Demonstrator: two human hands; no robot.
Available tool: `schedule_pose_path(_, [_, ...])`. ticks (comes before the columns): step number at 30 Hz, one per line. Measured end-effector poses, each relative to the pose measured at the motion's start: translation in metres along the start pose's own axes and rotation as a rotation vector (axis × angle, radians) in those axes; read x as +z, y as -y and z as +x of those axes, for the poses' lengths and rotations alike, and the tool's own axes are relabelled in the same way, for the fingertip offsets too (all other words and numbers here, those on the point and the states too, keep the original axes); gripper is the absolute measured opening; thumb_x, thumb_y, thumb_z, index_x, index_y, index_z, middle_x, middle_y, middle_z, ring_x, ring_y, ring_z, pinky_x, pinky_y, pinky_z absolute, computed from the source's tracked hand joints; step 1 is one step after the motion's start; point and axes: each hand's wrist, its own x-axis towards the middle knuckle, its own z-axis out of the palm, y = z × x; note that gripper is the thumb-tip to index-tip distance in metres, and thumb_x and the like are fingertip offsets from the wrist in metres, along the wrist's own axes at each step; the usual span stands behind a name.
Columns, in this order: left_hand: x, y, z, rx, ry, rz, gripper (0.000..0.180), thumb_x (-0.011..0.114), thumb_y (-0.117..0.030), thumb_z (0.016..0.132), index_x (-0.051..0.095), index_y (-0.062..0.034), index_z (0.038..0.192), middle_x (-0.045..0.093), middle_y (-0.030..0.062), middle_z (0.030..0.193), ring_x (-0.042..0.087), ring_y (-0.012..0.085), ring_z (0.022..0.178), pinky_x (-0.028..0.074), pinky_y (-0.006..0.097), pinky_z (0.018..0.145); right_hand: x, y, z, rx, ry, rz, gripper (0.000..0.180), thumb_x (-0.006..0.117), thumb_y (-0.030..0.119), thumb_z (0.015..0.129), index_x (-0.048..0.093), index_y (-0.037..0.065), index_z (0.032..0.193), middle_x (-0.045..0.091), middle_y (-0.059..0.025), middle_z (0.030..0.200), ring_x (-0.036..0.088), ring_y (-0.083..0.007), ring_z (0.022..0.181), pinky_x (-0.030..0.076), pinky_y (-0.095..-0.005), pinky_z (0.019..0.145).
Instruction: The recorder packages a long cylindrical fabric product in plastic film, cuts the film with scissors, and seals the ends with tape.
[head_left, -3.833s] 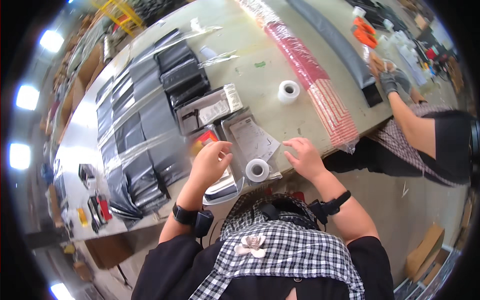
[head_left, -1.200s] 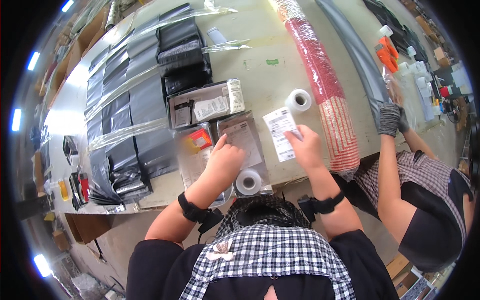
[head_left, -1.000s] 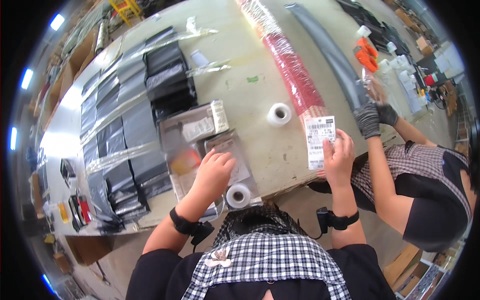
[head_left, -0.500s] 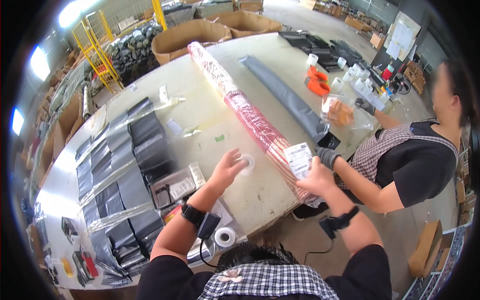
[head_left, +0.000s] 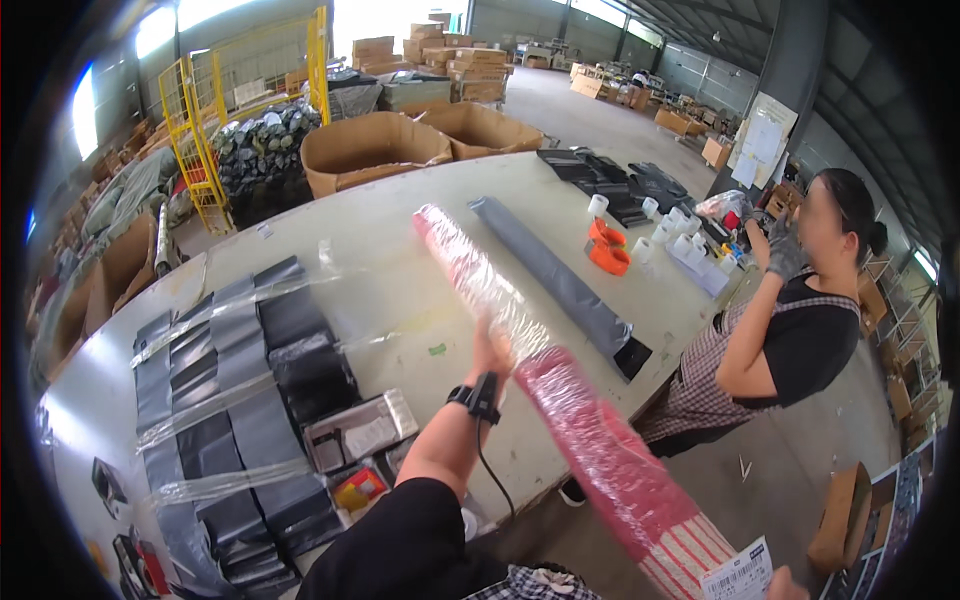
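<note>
Head: wrapped roll crossing-wise over table edge

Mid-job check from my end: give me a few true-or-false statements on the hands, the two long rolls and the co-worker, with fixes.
1. The left hand touches the long plastic-wrapped red roll. True.
2. The red roll lies wholly within the table's outline. False: its near end reaches past the edge of the table in this view.
3. The white label is beside the right hand, which the picture's lower edge cuts off. True.
4. The grey roll lies left of the red one. False: it lies to the right.
5. The co-worker's raised hand is bare. False: it wears a grey glove.
</note>
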Motion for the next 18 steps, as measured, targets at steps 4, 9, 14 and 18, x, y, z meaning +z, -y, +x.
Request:
schedule_pose_path(4, [0.118,-0.026,-0.066,-0.111,0.21,-0.19,0.068,0.054,-0.052,0.083,0.042,-0.0058,0.132,0.052,0.0135,0.127,0.051,0.0302,0.114,0.04,0.045,0.099,0.091,-0.059,-0.039,0.156,-0.213,0.137,0.061,0.079,0.03,0.057,0.047,0.003,0.101,0.058,-0.0224,0.089,0.058,-0.0414,0.084,0.046,-0.0475,0.069])
schedule_pose_path(9, [0.201,-0.091,-0.174,-0.12,0.507,-0.265,0.063,0.052,-0.052,0.083,0.048,-0.0062,0.127,0.057,0.0152,0.12,0.056,0.0309,0.108,0.042,0.046,0.097,0.193,-0.105,-0.09,0.125,-0.505,0.176,0.07,0.084,0.031,0.048,0.05,0.004,0.103,0.059,-0.0202,0.091,0.058,-0.0411,0.084,0.047,-0.0472,0.071])
schedule_pose_path(14, [0.221,-0.148,-0.337,-0.15,0.626,-0.211,0.067,0.056,-0.052,0.08,0.048,-0.0043,0.127,0.057,0.0176,0.119,0.057,0.0318,0.106,0.043,0.046,0.096,0.277,-0.115,-0.135,-0.053,-0.761,0.253,0.072,0.082,0.034,0.048,0.053,0.006,0.108,0.06,-0.0184,0.092,0.059,-0.0396,0.085,0.048,-0.0478,0.074])
schedule_pose_path(18, [0.217,-0.17,-0.446,-0.05,0.566,-0.019,0.066,0.062,-0.044,0.078,0.046,-0.0014,0.127,0.057,0.0189,0.119,0.058,0.0314,0.106,0.044,0.044,0.095,0.33,-0.124,-0.167,-0.007,-0.326,0.332,0.062,0.076,0.035,0.058,0.054,0.006,0.108,0.061,-0.0166,0.097,0.06,-0.0339,0.089,0.048,-0.0458,0.077])
